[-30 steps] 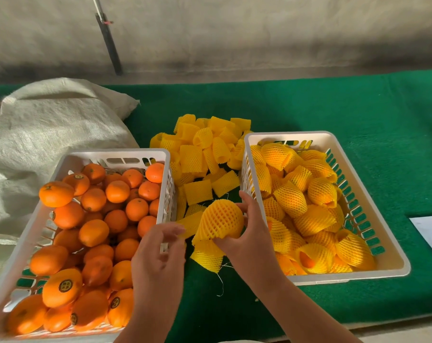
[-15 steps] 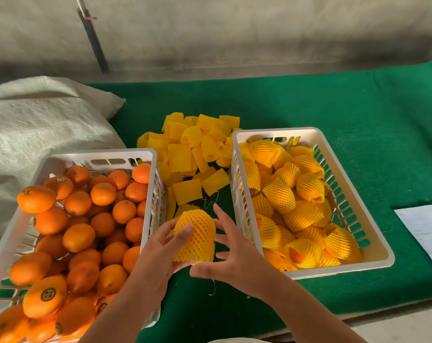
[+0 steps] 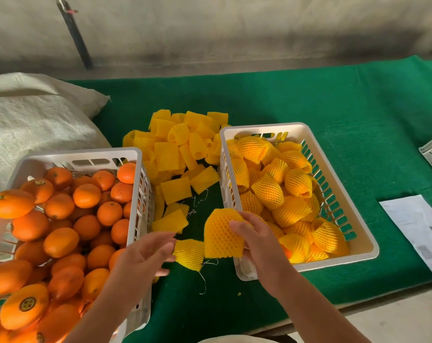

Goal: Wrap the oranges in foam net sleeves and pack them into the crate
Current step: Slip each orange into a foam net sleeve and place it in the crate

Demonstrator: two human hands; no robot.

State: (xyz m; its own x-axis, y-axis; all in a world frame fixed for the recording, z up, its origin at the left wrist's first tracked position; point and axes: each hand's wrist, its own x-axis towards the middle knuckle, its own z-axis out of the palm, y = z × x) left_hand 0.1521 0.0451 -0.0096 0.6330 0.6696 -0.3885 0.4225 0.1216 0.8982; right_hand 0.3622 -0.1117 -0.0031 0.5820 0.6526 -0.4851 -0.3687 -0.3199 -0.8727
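Holding a sleeved orange in its grip, the right hand sits over the near left corner of the packing crate. Fingers curl round the fruit's right flank, and the net's open skirt hangs toward the tabletop. The left hand is free, fingers loosely spread and holding nothing; it hovers just left of the wrapped fruit, beside a loose foam sleeve.

Risks from this position, as judgements:

- The sleeve covers the fruit but is open at the lower end. A slack hold could let the orange slide out through it.
- Wrapped oranges to the right of the grip are heaped near rim height. Fruit released on the heap's slope may roll over the crate wall.
- The supply crate to the left is piled above its rim. A careless left-hand reach may dislodge a bare orange from the top.
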